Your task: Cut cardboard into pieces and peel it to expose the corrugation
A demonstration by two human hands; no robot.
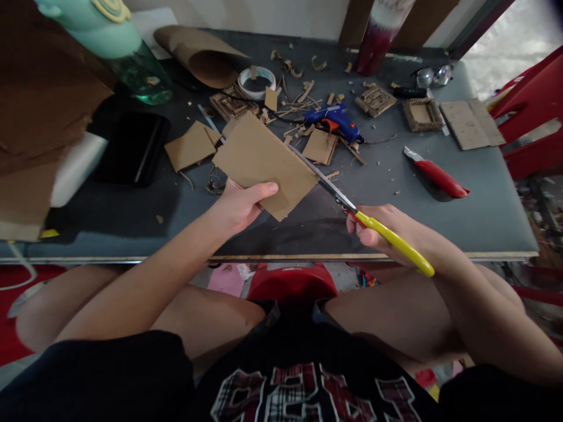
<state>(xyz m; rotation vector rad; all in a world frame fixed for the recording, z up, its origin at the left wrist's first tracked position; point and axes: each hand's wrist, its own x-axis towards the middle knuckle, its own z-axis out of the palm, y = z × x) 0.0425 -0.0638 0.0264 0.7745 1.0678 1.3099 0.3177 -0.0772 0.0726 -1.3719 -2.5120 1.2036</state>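
Observation:
A flat brown piece of cardboard (259, 158) is pinched in my left hand (240, 205), thumb on top and fingers beneath. My right hand (382, 228) grips scissors (389, 240) with yellow handles. Their metal blades lie along the upper right edge of the cardboard, reaching up toward the left. How far apart the blades are is hard to make out. Behind the cardboard lies a blue glue gun (336, 120) with an orange trigger, among thin cardboard scraps. A red utility knife (440, 176) rests beyond my right hand.
Small cardboard frames (422, 114), a roll of tape (257, 82) and cut cardboard squares (191, 146) lie across the grey table (479, 217). A green bottle (141, 70) and a black case (132, 146) stand left; a red bottle (378, 44) and glasses (435, 76) are behind.

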